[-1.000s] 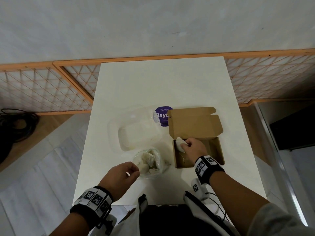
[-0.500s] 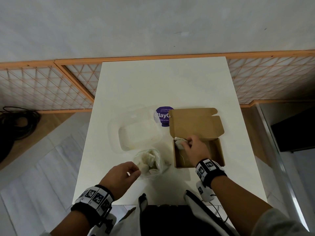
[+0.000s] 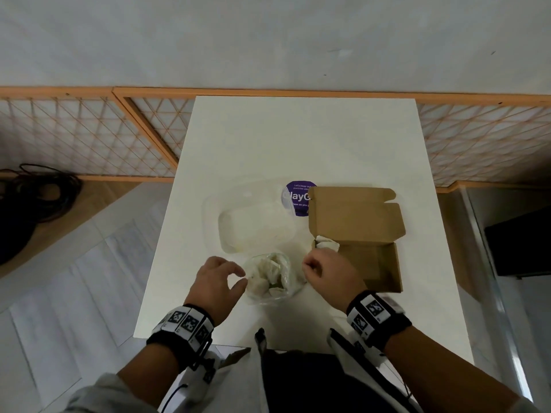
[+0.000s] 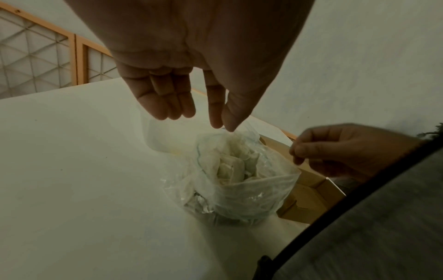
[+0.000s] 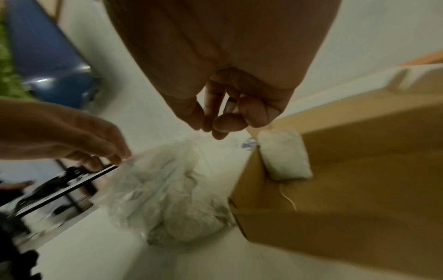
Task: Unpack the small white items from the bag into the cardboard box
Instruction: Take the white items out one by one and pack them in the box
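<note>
A clear plastic bag (image 3: 269, 275) of small white items stands open near the table's front edge. My left hand (image 3: 243, 278) pinches its left rim between thumb and forefinger (image 4: 221, 127). The open cardboard box (image 3: 384, 263) lies to the right of the bag, its lid folded back. One white item (image 3: 327, 243) lies in the box's far left corner, with a thin string (image 5: 287, 199) trailing from it. My right hand (image 3: 308, 268) hovers between bag and box, fingers curled (image 5: 213, 128) and holding nothing.
A clear plastic container (image 3: 256, 225) sits behind the bag, with a round purple label (image 3: 296, 198) at its right. The white table (image 3: 298, 138) stretches back to an orange lattice fence (image 3: 89, 135). Black cables (image 3: 32, 198) lie on the floor at left.
My right hand has let go of the white item in the box and drawn back left towards the bag. The left hand has stayed at the bag's rim.
</note>
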The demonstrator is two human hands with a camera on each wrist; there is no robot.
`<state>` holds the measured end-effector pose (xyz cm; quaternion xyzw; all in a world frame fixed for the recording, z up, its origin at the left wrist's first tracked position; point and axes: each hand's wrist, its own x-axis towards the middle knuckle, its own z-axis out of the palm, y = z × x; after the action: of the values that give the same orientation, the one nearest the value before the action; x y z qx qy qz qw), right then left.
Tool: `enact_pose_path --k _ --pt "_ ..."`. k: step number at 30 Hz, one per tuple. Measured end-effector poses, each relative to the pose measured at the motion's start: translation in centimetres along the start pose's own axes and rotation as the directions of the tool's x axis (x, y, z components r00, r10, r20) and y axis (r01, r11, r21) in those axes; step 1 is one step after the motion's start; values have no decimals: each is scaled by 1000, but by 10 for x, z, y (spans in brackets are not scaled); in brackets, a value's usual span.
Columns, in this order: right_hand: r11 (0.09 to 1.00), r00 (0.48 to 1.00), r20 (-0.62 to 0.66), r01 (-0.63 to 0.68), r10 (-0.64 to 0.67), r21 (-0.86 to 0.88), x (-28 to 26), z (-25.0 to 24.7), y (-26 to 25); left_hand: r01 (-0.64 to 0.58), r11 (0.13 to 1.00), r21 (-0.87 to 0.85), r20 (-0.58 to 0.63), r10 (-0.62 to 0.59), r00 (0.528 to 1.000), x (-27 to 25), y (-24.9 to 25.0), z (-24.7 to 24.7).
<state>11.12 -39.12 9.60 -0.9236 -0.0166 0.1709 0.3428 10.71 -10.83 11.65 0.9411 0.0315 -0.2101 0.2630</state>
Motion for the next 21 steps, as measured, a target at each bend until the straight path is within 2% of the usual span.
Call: enact_pose_path --k 2,8,12,14,16,18,21 --pt "992 995 38 99 -96 -83 6 6 -17 22 1000 -14 37 -21 999 2 -1 3" --pt "951 953 223 249 -206 -184 27 19 -54 84 996 -36 146 -78 986 5 0 11" --pt "862 917 309 357 -252 -360 33 34 -54 72 996 -58 155 -63 986 4 2 10" --pt "843 928 293 340 -230 -417 35 38 -54 62 996 -64 160 -51 986 3 2 8" --pt "863 945 274 282 -176 -419 36 38 -53 38 998 -55 169 -28 985 3 1 7" --pt "901 953 278 226 -124 -371 36 34 -52 11 998 -56 163 -2 987 2 1 6" --pt "937 953 276 204 -123 -285 30 22 -50 -51 996 -74 114 59 992 2 5 4"
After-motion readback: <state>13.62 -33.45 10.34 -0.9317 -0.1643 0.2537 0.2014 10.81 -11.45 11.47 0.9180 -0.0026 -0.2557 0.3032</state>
